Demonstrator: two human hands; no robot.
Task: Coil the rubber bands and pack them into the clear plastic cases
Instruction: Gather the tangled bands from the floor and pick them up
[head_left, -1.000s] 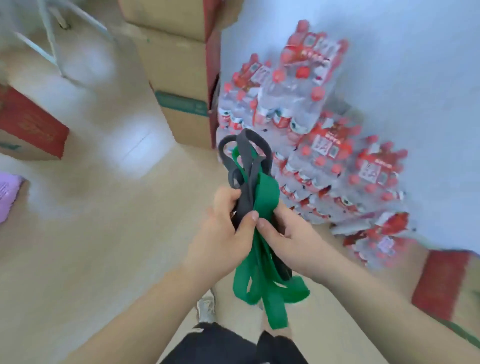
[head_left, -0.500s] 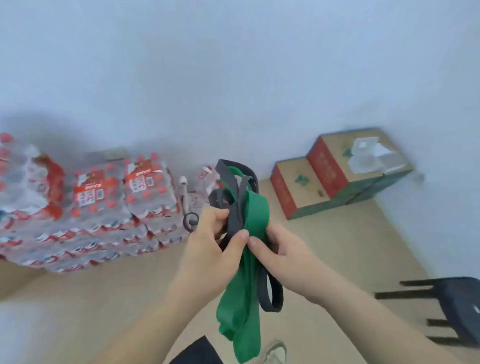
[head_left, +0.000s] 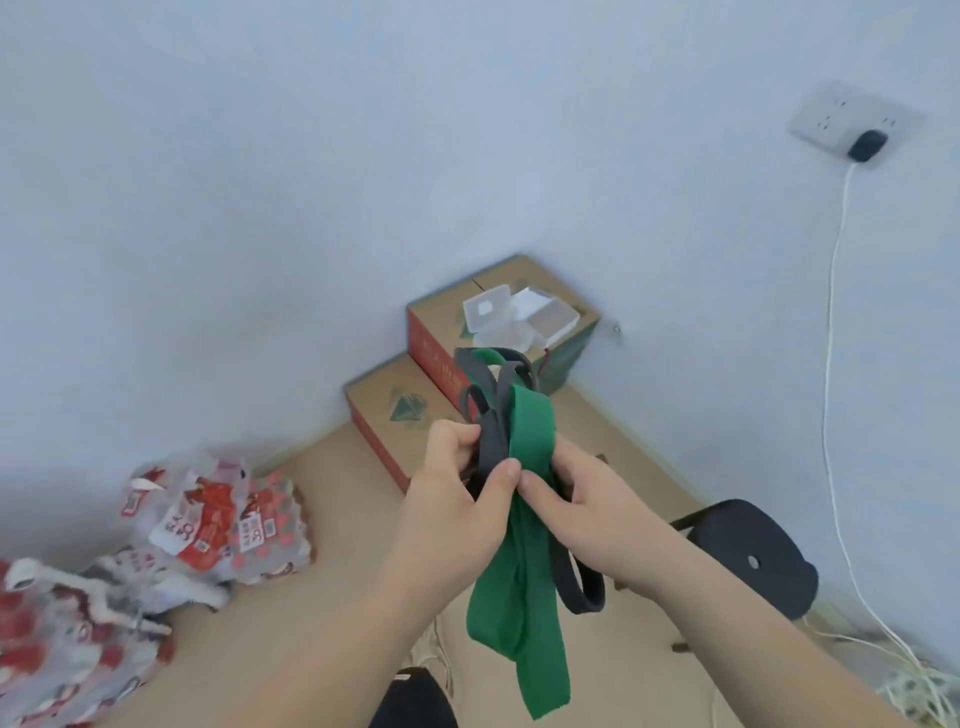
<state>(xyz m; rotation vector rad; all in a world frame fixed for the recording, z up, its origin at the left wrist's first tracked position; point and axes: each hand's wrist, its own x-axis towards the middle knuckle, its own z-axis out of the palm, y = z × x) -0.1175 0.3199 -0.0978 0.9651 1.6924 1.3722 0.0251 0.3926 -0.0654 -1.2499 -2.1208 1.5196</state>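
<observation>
Fingers of my left hand (head_left: 457, 499) and right hand (head_left: 587, 514) still pinch the tangled bands (head_left: 524, 441). Cases (head_left: 519, 317) on the corner box (head_left: 441, 343) are now in sight. Coiling outstanding.

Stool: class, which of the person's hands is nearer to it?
Right. The right hand grips the bands just to the left of the stool. The left hand grips them from the far side, farther from the stool.
</observation>
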